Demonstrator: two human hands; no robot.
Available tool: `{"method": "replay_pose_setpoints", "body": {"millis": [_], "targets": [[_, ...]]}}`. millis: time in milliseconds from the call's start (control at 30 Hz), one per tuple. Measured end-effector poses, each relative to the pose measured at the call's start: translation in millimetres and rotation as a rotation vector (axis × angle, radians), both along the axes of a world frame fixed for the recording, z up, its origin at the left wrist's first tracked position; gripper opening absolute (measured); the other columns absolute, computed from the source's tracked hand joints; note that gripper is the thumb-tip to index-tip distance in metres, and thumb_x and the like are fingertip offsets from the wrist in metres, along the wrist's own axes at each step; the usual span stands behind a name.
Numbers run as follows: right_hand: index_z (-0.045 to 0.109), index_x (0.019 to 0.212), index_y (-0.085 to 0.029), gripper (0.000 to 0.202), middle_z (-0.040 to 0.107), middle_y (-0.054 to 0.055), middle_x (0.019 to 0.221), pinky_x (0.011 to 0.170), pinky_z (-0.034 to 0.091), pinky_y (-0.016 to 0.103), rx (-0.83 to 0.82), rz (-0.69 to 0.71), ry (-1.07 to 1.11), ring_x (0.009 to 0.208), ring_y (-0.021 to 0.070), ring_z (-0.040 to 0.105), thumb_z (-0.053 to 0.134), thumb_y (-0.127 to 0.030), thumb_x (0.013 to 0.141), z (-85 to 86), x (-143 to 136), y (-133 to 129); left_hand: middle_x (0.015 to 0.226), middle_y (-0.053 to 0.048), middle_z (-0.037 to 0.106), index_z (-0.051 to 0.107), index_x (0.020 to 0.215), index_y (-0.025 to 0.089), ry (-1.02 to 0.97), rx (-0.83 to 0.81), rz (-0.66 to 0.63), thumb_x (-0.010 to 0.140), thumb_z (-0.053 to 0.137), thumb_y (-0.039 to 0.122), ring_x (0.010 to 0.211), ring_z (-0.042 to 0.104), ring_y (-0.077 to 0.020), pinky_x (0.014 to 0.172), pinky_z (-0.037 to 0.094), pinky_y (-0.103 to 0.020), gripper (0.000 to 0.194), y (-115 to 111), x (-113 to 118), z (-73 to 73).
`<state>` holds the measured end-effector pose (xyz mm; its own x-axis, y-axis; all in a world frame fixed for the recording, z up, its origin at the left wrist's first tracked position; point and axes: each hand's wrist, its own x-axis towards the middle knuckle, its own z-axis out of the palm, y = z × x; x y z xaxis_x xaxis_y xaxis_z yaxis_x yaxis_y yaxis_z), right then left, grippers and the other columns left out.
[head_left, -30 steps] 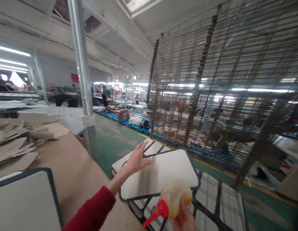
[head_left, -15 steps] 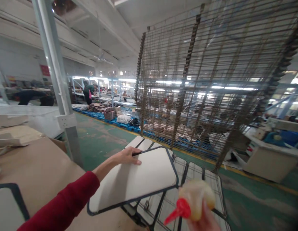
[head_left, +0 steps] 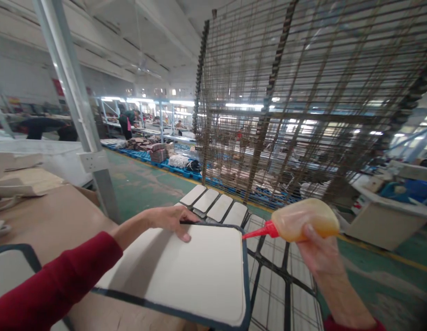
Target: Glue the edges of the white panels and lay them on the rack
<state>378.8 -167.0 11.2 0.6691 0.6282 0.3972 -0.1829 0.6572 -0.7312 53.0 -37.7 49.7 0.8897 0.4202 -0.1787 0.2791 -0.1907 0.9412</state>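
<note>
My left hand (head_left: pixel 174 221) grips the far edge of a white rectangular panel (head_left: pixel 196 271) with rounded corners and a dark border, thumb on its white face. In my right hand (head_left: pixel 317 248) is a translucent squeeze bottle (head_left: pixel 305 220) of yellowish liquid, held on its side. Its red nozzle (head_left: pixel 260 231) points left, with the tip at the panel's far right corner, on or just above the border. Below and beyond the panel lie several similar dark-edged panels (head_left: pixel 218 208) in rows.
A brown work surface (head_left: pixel 54 230) spreads at left, with another dark-edged panel (head_left: pixel 9 271) on it. A metal post (head_left: pixel 70 87) rises behind. A tall wire rack (head_left: pixel 268 92) stands ahead at right. Farther off, a person (head_left: pixel 126 122) stands near blue pallets (head_left: pixel 153 158) bearing stacked goods.
My right hand has raised the bottle, bringing its nozzle to the panel's corner. The panel in my left hand has turned and come nearer. The view has shifted slightly.
</note>
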Motion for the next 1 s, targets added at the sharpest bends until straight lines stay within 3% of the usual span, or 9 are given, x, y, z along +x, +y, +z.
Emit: {"method": "replay_pose_setpoints", "body": {"millis": [167,467,600,800,1000], "targets": [[0.069,0.076,-0.02,0.043,0.068,0.003,0.069,0.065,0.056,0.027,-0.017,0.002,-0.055,0.068,0.0169,0.064,0.092,-0.035,0.042,-2.1,3.3,4.1,0.099,-0.007,0.075,0.077,0.101,0.017,0.032,-0.02,-0.027,0.064,0.082,0.032,0.087,0.068,-0.0274,0.079,0.054,-0.033,0.04,0.6,0.5,3.2],[0.069,0.073,-0.026,0.034,0.07,0.002,0.072,0.066,0.057,0.023,0.032,0.006,-0.116,0.069,0.0156,0.064,0.09,-0.032,0.047,-2.6,2.8,-3.0,0.103,-0.005,0.075,0.074,0.107,0.016,-0.001,-0.03,-0.135,0.064,0.085,0.035,0.09,0.068,-0.0209,0.079,0.054,-0.024,0.048,23.7,5.3,-10.1],[0.068,0.068,-0.027,0.035,0.066,0.0,0.064,0.062,0.057,0.024,0.006,-0.006,-0.113,0.065,0.0167,0.063,0.09,-0.032,0.042,-3.5,2.1,-2.0,0.104,-0.005,0.075,0.072,0.112,0.016,0.016,-0.043,-0.144,0.066,0.083,0.039,0.09,0.068,-0.0212,0.079,0.054,-0.024,0.053,26.4,5.3,-10.7],[0.071,0.083,-0.027,0.046,0.066,0.003,0.066,0.061,0.059,0.035,-0.068,-0.024,-0.144,0.065,0.0234,0.065,0.088,-0.039,0.042,-5.9,0.8,-4.0,0.103,-0.004,0.075,0.073,0.111,0.017,0.018,-0.055,-0.149,0.067,0.082,0.038,0.087,0.068,-0.02,0.078,0.053,-0.023,0.05,28.8,3.2,-11.2],[0.07,0.102,-0.024,0.061,0.07,0.009,0.082,0.07,0.058,0.051,-0.153,0.011,-0.214,0.073,0.0304,0.066,0.085,-0.047,0.048,-9.4,-4.0,-10.7,0.104,-0.005,0.074,0.073,0.107,0.016,0.01,-0.08,-0.141,0.068,0.082,0.036,0.088,0.068,-0.0214,0.081,0.053,-0.025,0.045,30.3,-0.7,-12.9]]}}
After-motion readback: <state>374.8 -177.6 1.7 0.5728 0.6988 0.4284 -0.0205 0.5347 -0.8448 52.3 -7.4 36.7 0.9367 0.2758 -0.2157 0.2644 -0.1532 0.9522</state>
